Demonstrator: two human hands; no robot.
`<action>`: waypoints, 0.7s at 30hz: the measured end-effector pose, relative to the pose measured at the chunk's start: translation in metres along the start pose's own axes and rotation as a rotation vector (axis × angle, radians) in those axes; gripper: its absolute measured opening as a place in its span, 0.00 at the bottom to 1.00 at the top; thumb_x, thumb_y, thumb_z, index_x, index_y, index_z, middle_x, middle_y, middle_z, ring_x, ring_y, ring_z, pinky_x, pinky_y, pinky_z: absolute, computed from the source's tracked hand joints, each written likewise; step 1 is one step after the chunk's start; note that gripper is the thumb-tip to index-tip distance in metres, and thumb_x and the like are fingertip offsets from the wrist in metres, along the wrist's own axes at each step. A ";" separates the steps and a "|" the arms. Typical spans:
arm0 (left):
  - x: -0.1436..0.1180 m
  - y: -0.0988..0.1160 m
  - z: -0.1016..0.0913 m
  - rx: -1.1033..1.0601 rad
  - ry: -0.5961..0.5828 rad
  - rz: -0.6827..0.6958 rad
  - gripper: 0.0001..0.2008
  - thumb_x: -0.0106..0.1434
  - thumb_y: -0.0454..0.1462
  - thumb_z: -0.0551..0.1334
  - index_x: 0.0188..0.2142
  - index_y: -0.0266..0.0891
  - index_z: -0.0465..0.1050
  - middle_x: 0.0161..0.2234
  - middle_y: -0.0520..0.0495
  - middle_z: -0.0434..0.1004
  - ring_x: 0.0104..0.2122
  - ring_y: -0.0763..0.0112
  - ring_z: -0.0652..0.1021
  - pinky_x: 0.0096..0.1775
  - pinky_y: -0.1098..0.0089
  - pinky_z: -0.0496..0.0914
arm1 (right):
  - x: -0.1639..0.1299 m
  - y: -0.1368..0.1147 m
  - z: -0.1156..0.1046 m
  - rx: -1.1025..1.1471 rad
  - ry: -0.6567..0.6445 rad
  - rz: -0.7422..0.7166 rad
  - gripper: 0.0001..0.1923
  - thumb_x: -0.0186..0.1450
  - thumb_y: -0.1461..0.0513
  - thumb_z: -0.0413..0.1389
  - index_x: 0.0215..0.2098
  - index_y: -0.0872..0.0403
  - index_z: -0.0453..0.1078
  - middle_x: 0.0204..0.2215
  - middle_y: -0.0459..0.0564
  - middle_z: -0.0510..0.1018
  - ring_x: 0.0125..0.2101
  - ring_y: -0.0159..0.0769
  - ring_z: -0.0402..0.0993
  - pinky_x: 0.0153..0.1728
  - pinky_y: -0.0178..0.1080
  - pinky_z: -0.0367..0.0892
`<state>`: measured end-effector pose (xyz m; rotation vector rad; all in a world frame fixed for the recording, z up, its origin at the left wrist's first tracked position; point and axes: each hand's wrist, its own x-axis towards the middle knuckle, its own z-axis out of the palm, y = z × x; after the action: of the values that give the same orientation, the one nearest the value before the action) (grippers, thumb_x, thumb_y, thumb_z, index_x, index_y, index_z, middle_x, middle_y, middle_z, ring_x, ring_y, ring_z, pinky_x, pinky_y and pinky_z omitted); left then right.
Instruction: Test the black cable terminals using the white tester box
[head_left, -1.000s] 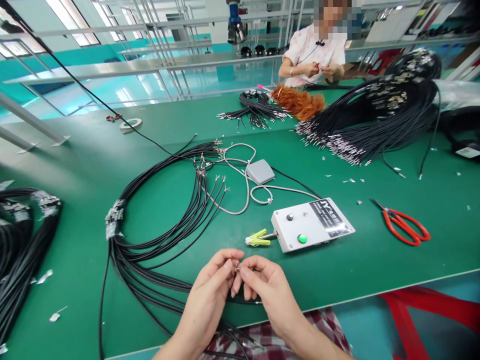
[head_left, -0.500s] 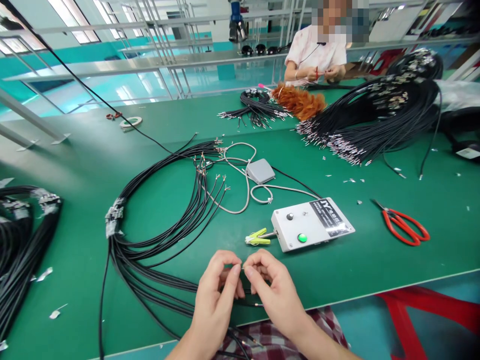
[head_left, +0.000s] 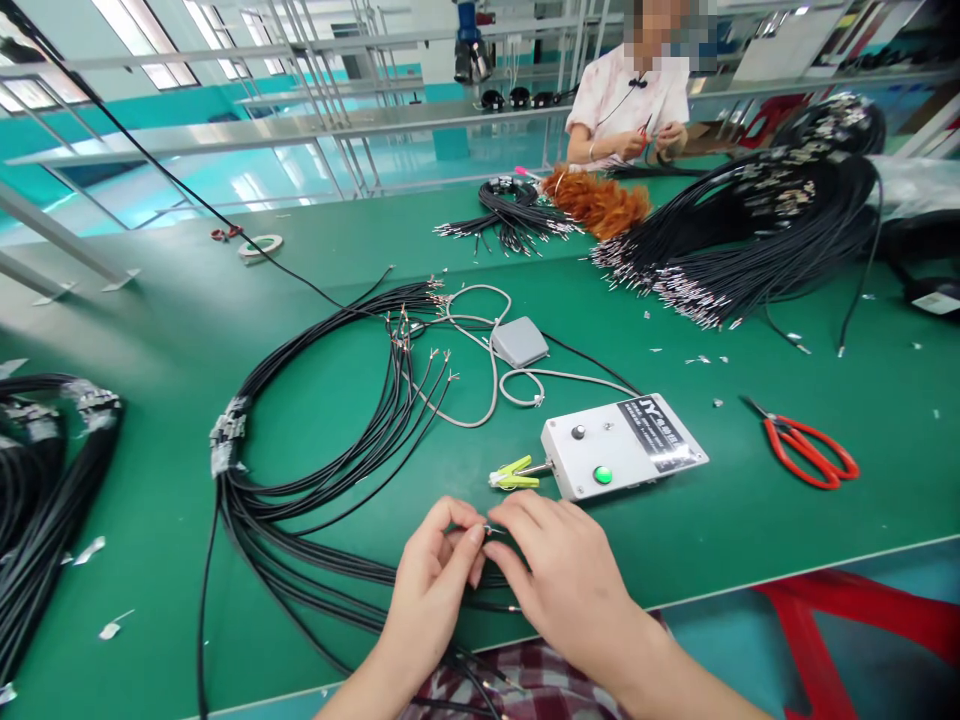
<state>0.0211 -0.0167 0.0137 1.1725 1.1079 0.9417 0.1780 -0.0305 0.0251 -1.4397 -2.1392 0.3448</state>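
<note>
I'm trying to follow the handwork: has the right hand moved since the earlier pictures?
Yes: judged against the grey box, the right hand has shifted rightward, nearer it.

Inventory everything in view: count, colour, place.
Wire end: one, silvery, lower centre
Cable bundle: one, black, centre left
Edge cables: several, black, left
Control box: one, grey, centre
Clip: one, yellowish, at box
Pedal: one, grey, behind box
Cutters: one, red handles, right
Cable coil: one, black, far middle
Tuft: one, orange, beside coil
Cable pile: one, black, far right
Ring: one, whitish, far left
Scraps: many, whitish, scattered
Seat frame: one, red, lower right
Racks: several, grey, background
Tabletop: one, green, beneath
Person: one, pale top, far
Left hand: one, pinching wire end
Right hand: one, beside it
</note>
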 end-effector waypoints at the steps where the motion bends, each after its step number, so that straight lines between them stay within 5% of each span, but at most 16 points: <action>1: 0.000 0.001 0.000 0.083 -0.014 0.046 0.09 0.67 0.40 0.59 0.31 0.39 0.66 0.29 0.53 0.66 0.23 0.75 0.66 0.26 0.73 0.62 | 0.003 0.001 -0.002 -0.077 -0.013 -0.065 0.03 0.67 0.66 0.55 0.35 0.52 0.70 0.30 0.46 0.76 0.28 0.37 0.70 0.31 0.40 0.56; 5: 0.002 0.004 0.001 0.387 -0.034 0.233 0.09 0.69 0.36 0.54 0.30 0.40 0.67 0.32 0.50 0.67 0.32 0.69 0.70 0.36 0.70 0.65 | 0.011 0.014 -0.014 -0.196 0.012 -0.242 0.11 0.67 0.64 0.57 0.26 0.52 0.68 0.21 0.41 0.73 0.24 0.35 0.67 0.28 0.40 0.51; 9: 0.012 0.005 -0.002 0.283 0.009 0.112 0.09 0.68 0.38 0.55 0.31 0.40 0.64 0.28 0.53 0.65 0.26 0.72 0.66 0.29 0.71 0.62 | 0.019 0.032 -0.027 -0.289 0.070 -0.190 0.03 0.64 0.65 0.62 0.34 0.53 0.71 0.33 0.44 0.80 0.34 0.37 0.71 0.35 0.40 0.54; 13: 0.022 0.003 -0.003 0.193 0.047 0.007 0.10 0.65 0.42 0.57 0.30 0.40 0.63 0.22 0.58 0.58 0.21 0.75 0.60 0.23 0.73 0.56 | 0.036 0.042 -0.026 -0.446 -0.041 -0.135 0.16 0.58 0.66 0.66 0.43 0.57 0.71 0.46 0.51 0.79 0.45 0.42 0.70 0.44 0.43 0.53; 17: 0.031 0.000 -0.004 0.194 0.071 -0.004 0.11 0.64 0.44 0.57 0.30 0.41 0.62 0.19 0.60 0.56 0.19 0.76 0.60 0.22 0.74 0.53 | 0.049 0.046 -0.018 -0.486 -0.157 -0.133 0.07 0.59 0.69 0.63 0.32 0.54 0.71 0.32 0.47 0.79 0.40 0.40 0.70 0.42 0.44 0.52; 21: 0.037 -0.004 -0.002 0.213 0.105 -0.003 0.10 0.64 0.44 0.57 0.30 0.41 0.62 0.18 0.61 0.55 0.18 0.76 0.60 0.21 0.74 0.52 | 0.053 0.047 -0.018 -0.482 -0.167 -0.137 0.08 0.59 0.69 0.61 0.27 0.53 0.69 0.26 0.45 0.77 0.37 0.38 0.69 0.43 0.45 0.52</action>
<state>0.0266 0.0183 0.0036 1.3039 1.3191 0.9075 0.2097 0.0350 0.0323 -1.5434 -2.5624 -0.1191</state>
